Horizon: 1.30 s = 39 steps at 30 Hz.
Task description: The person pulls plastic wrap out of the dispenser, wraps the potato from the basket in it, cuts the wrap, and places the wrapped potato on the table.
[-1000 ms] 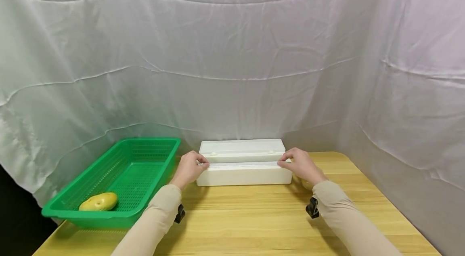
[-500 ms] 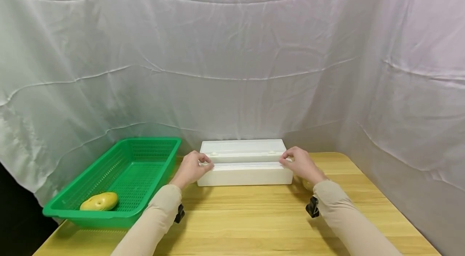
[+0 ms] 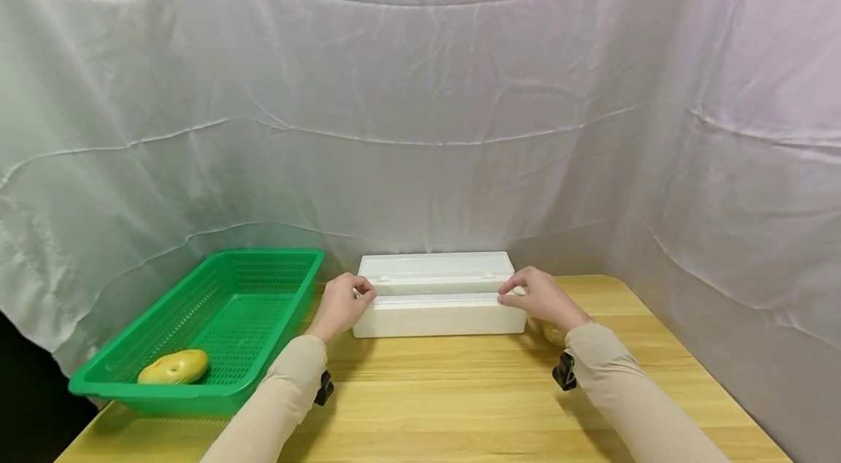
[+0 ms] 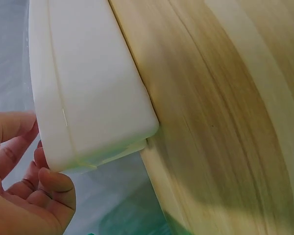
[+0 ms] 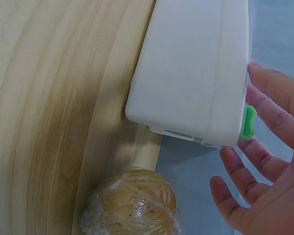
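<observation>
A long white plastic-wrap dispenser box [image 3: 440, 320] lies on the table, its lid [image 3: 436, 266] raised behind it. A thin sheet of clear cling film [image 4: 27, 63] stands just past the box's edge in the left wrist view. My left hand [image 3: 342, 304] is at the left end of the box, thumb and forefinger pinching the film's edge. At the right end my right hand [image 3: 542, 298] does likewise, its other fingers loosely spread beside a green slider [image 5: 248, 122]. A film-wrapped potato [image 5: 137, 203] sits by the box's right end, mostly hidden in the head view.
On the left, a green plastic basket [image 3: 147, 393] stands on the wooden table [image 3: 447, 397] with one potato [image 3: 174, 367] inside. Grey-white cloth [image 3: 420, 83] hangs behind the table and along its right side.
Both hands stay at the ends of the box. The left one shifts slightly right and then back left; the right ends a little further left along the box. The lid stays raised.
</observation>
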Available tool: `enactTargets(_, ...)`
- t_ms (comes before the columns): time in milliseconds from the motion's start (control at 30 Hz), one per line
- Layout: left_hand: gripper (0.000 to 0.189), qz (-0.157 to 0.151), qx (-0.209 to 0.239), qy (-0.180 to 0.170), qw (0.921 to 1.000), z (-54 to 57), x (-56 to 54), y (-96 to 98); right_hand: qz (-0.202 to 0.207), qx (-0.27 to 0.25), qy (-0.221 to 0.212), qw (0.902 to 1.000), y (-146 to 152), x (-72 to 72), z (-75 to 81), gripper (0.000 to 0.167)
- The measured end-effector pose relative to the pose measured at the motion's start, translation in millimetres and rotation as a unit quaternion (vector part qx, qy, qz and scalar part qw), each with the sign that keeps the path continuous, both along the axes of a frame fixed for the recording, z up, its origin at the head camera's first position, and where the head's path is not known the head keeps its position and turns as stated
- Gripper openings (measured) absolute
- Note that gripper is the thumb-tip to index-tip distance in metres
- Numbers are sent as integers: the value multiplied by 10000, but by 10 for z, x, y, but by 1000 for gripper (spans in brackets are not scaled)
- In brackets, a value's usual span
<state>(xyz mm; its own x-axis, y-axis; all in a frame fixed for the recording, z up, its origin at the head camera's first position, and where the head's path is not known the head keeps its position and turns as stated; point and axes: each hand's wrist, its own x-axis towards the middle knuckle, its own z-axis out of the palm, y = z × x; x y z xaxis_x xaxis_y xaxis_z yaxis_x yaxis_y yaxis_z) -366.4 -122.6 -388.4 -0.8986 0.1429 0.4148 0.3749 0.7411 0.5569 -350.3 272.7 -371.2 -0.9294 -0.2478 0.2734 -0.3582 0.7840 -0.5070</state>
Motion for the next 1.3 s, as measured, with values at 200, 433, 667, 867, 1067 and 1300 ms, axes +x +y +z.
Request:
enactTargets(200, 11, 32, 188, 32, 9998, 0, 5, -22, -109, 62, -16, 9999, 7, -32, 5, 12)
enactTargets(433, 10, 105, 239, -41, 9997, -10, 19, -44, -158, 491, 191, 9985, -62, -40, 50, 11)
enactTargets(667, 10, 99, 273, -23, 9996, -9, 12, -41, -241, 746, 309, 9964, -96, -58, 64, 13)
enactTargets(867, 11, 87, 270, -53, 9996, 2, 3, -11, -236, 790, 309, 9961, -38, -73, 85, 12)
enactTargets(1067, 11, 94, 253, -74, 9996, 7, 20, -12, -178, 745, 432, 9961, -1, -91, 94, 6)
enactTargets(1300, 11, 132, 262, -128, 9995, 13, 1, -39, -276, 648, 476, 9964, -44, -109, 79, 7)
